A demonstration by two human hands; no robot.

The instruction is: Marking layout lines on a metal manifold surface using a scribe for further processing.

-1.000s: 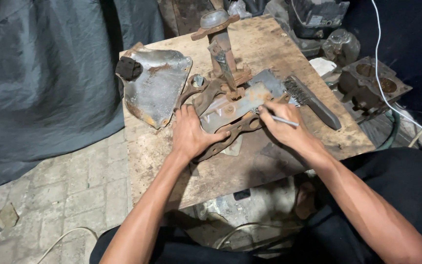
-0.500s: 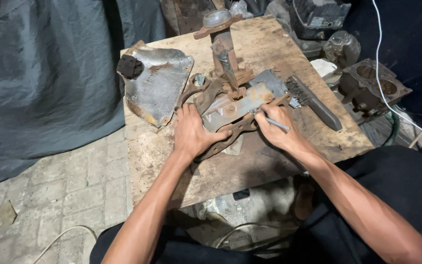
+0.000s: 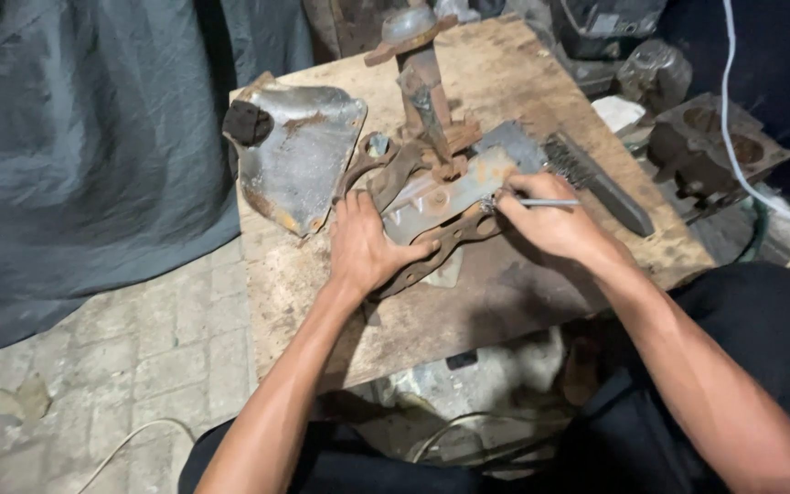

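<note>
A rusty metal bracket assembly [image 3: 432, 197] with a pale grey plate lies on a worn wooden board [image 3: 496, 302]. My left hand [image 3: 365, 245] presses flat on its left part, thumb reaching toward the plate. My right hand [image 3: 555, 226] grips a thin metal rod-like tool [image 3: 546, 202] whose tip touches the right end of the plate. A rusty upright post [image 3: 424, 78] rises from the assembly behind my hands.
A bent grey sheet-metal part [image 3: 299, 151] with a black knob lies at the board's left. A wire brush [image 3: 596, 178] rests right of the assembly. Engine parts [image 3: 715, 146] and a white cable [image 3: 742, 137] sit at right. Dark tarp [image 3: 75, 155] hangs left over a brick floor.
My right hand has shifted slightly left along the plate, with the tool now lying more level. My left hand stays pressed on the bracket.
</note>
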